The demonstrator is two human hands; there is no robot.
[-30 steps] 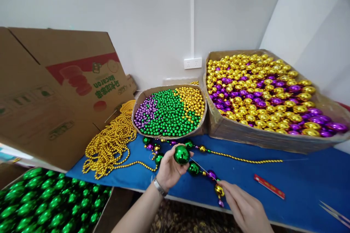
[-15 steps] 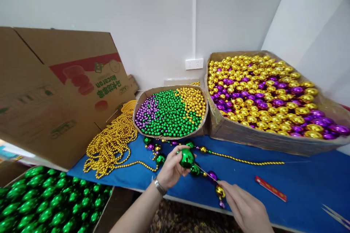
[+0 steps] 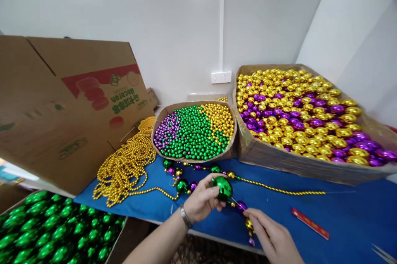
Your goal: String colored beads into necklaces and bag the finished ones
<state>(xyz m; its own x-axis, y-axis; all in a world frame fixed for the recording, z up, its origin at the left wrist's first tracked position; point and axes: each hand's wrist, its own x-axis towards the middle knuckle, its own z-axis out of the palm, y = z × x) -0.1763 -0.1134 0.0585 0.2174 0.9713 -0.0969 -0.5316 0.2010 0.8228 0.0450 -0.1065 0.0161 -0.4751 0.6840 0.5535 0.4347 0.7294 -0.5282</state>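
Note:
My left hand [image 3: 203,200] is closed around a large shiny green bead [image 3: 223,189], gripping it over the blue tabletop. A thin, pale, straight strand [image 3: 233,200] runs from the bead to my right hand [image 3: 269,231], whose thumb and fingers pinch its end; whether it is cord or a needle I cannot tell. Just behind and below the hands hang a purple bead [image 3: 241,206] and a gold bead [image 3: 249,224], with a small purple bead [image 3: 251,241] at the lower end. A multicoloured bead strand [image 3: 182,185] lies beyond my left hand, ending in a twisted gold length [image 3: 273,187].
A box of small beads [image 3: 194,160] stands at the back, beside a larger box of gold and purple beads [image 3: 288,167]. Gold bead chains [image 3: 124,169] are heaped left, near a cardboard carton [image 3: 77,132]. Green beads [image 3: 56,231] fill a lower box. A red strip [image 3: 310,223] and tweezers-like tips [image 3: 383,252] lie right.
My left hand and the green bead have shifted right, closer to my right hand. Less of the pale strand shows between them. The view has tilted slightly.

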